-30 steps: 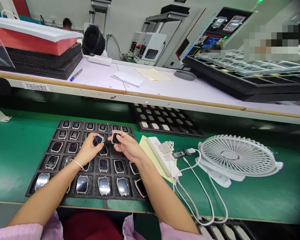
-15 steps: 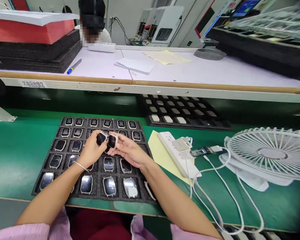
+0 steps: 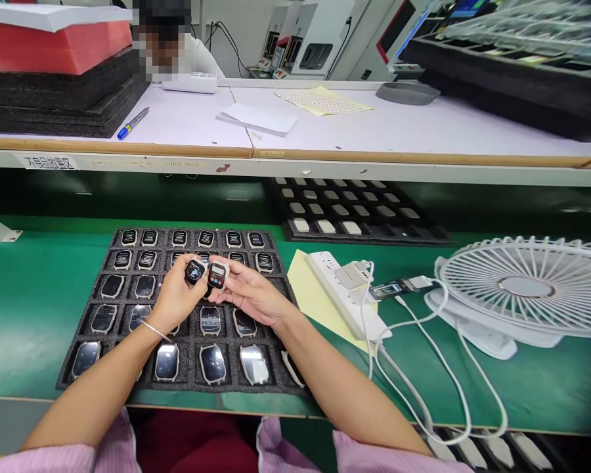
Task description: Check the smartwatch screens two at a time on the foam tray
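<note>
My left hand (image 3: 173,292) grips a smartwatch case (image 3: 196,271) whose screen is lit with a watch face. Right beside it, my right hand (image 3: 250,289) holds a second smartwatch case (image 3: 217,275), its screen lit with coloured icons. Neither watch has a strap. Both hands are above a black foam tray (image 3: 192,368) that holds rows of similar watch cases. In the far rows the screens show white text; the nearer ones, such as the watch case (image 3: 213,364), look dark or reflect light. My hands and forearms hide part of the tray.
To the right lie a white power strip (image 3: 345,295) on yellow paper, white cables (image 3: 431,338) and a white fan (image 3: 526,289). Another foam tray (image 3: 374,226) sits under the shelf (image 3: 325,141). Foam stacks stand on the shelf; a person (image 3: 204,62) is behind it.
Both held watch screens were dark and are now lit, one with a watch face, the other with icons. The hands keep nearly the same pose; the camera view has shifted slightly.
</note>
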The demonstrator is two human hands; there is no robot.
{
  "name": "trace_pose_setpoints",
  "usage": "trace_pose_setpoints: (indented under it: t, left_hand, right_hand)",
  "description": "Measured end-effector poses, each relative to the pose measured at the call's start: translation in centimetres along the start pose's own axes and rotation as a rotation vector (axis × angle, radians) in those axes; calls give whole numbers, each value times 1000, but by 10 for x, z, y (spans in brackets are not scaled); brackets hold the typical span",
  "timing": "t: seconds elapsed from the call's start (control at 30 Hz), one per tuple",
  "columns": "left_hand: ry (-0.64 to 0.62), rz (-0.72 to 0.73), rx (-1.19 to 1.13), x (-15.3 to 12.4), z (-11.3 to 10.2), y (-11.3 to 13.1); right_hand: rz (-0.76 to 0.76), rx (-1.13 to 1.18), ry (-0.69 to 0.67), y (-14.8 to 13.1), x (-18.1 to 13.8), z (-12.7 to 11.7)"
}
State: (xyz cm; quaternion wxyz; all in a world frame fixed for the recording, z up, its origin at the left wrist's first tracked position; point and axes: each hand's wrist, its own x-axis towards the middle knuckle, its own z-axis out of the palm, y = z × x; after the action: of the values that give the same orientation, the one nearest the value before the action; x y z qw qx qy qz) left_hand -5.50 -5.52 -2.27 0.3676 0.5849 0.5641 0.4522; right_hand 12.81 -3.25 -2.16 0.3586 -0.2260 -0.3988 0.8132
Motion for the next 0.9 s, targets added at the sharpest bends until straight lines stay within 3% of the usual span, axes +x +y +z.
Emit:
trace_pose_setpoints:
  t: [0.57,0.9]
  left_hand:
    - [46,-18,-113,1,3,2]
    - [27,37,-63,-2,2,3]
  right_hand:
    - [10,12,42,-1,-1,-2]
    - [31,10,13,-2,-1,-3]
